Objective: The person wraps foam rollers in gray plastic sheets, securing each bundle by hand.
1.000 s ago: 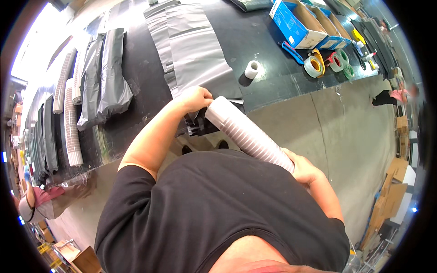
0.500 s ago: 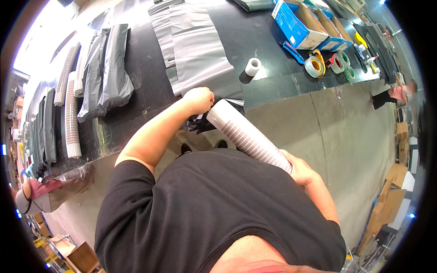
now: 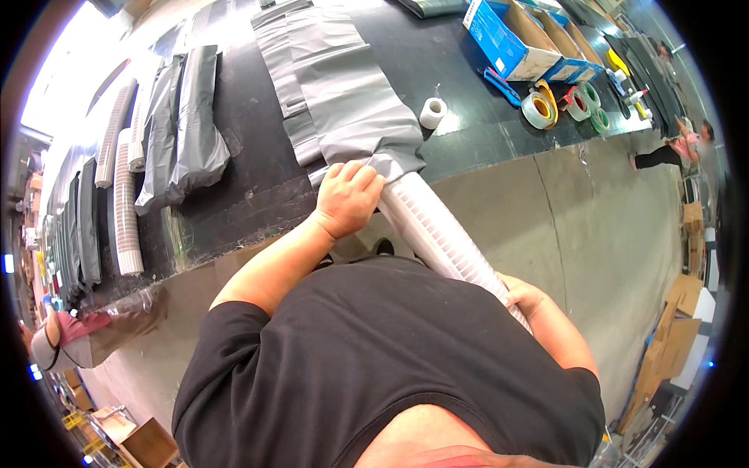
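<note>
My right hand (image 3: 523, 297) grips the near end of a long white roll with a slatted pattern (image 3: 443, 234), which slants across the front of my body. The roll's far end meets the mouth of a grey plastic bag (image 3: 351, 101) at the table edge; how far it sits inside is hard to tell. Closed over the bag's bunched edge, my left hand (image 3: 349, 200) is right beside that end of the roll. From there the bag stretches flat across the black table (image 3: 242, 101), over another grey bag (image 3: 277, 74).
Filled grey bags (image 3: 191, 125) and similar patterned rolls (image 3: 126, 203) lie at left. On the right are a small white roll (image 3: 433, 113), a blue cutter (image 3: 501, 86), tape rolls (image 3: 537, 110) and blue boxes (image 3: 511, 47). Other people stand at both sides, one in pink (image 3: 685, 148).
The roll's far end has moved up to the bag's mouth, and the bag's near edge is lifted and creased. My left hand has shifted slightly nearer and now grips that edge.
</note>
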The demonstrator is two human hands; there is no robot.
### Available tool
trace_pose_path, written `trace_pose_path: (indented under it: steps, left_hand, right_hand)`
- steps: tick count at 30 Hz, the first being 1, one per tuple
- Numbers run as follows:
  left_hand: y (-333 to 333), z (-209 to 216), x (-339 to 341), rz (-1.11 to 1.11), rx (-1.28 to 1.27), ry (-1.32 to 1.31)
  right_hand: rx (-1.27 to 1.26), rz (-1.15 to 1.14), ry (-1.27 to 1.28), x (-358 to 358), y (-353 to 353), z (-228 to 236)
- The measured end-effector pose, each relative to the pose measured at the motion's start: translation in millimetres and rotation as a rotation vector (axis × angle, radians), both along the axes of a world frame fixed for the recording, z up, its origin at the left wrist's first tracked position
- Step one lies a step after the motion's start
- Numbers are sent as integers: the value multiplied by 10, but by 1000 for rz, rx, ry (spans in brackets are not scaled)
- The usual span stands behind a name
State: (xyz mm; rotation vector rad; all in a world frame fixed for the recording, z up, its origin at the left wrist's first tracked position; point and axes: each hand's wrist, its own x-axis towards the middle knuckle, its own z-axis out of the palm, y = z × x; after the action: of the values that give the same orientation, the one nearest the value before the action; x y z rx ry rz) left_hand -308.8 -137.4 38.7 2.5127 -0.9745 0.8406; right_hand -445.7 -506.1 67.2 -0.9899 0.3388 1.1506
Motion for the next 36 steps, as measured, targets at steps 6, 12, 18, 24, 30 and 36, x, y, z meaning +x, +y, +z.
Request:
trace_pose_path:
  steps: [6,12,18,24,30,36]
  left_hand:
    - [7,29,25,-1,-256,-79]
    - [98,-457,169,76,-1535,853]
    - [3,-515,181,115,-1439,1121]
    - [203,50,89,272,-304,1457]
    - [381,219,371,651,-383,632]
    - [281,-232,871,286,-332,463]
  right_hand:
    - [201,-132,118,54,186,29]
    - [128,-58,20,293,351,-4]
    - [88,-23,-29,471,450,-23]
    - [43,-51,-53,543,431,42]
    - [-16,65,-122,670,474,59]
    - [-60,56,-146,648,414,-48]
